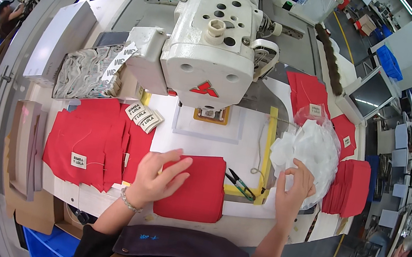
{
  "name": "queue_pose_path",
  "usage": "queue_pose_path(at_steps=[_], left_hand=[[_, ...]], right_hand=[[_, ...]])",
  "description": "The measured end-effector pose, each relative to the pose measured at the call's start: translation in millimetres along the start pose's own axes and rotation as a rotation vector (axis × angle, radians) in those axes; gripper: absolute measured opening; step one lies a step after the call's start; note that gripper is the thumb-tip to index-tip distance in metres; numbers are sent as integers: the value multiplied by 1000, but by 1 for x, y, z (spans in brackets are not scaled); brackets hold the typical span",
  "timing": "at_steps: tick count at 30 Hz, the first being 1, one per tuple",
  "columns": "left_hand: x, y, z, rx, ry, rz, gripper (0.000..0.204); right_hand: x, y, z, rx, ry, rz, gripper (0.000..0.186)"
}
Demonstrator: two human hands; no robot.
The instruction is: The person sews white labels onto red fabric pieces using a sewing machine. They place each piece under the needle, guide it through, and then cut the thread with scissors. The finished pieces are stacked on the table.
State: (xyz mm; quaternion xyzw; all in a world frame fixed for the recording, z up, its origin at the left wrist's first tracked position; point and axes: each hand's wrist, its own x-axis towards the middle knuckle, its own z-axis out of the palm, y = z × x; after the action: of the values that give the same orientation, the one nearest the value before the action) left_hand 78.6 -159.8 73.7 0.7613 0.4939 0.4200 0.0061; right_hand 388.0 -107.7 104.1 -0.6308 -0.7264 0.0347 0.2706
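Observation:
My left hand (157, 178) is over the left edge of a red fabric stack (189, 194), fingers apart. My right hand (294, 188) is at a loose pile of white translucent squares (308, 146), fingers bent toward the thumb; whatever may be between them is unclear. Green-handled snips (241, 186) lie between my hands, beside a loose cord (257, 168). Ahead stands a white sewing machine (208, 60) with a small yellow frame (221, 117) under its head. Left of my hands, red pieces (73, 132) carry cream labels, with more labels (144, 117) fanned out nearby.
A box of bundled strips (83, 76) and a long white box (56, 41) stand at left, above a cardboard tray (15, 150). More red pieces (350, 187) and a small screen (372, 94) are at right. Other people (7, 19) work at both far sides.

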Motion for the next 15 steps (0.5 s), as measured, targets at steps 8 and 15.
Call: queue_pose_path(at_steps=[8,15], left_hand=[[21,25,19,-439,-200,-281,66],[22,17,9,-433,-296,-468,54]], right_hand=[[-10,-68,34,379,-349,-344,16],[-11,-85,49,285,-264,-471,17]])
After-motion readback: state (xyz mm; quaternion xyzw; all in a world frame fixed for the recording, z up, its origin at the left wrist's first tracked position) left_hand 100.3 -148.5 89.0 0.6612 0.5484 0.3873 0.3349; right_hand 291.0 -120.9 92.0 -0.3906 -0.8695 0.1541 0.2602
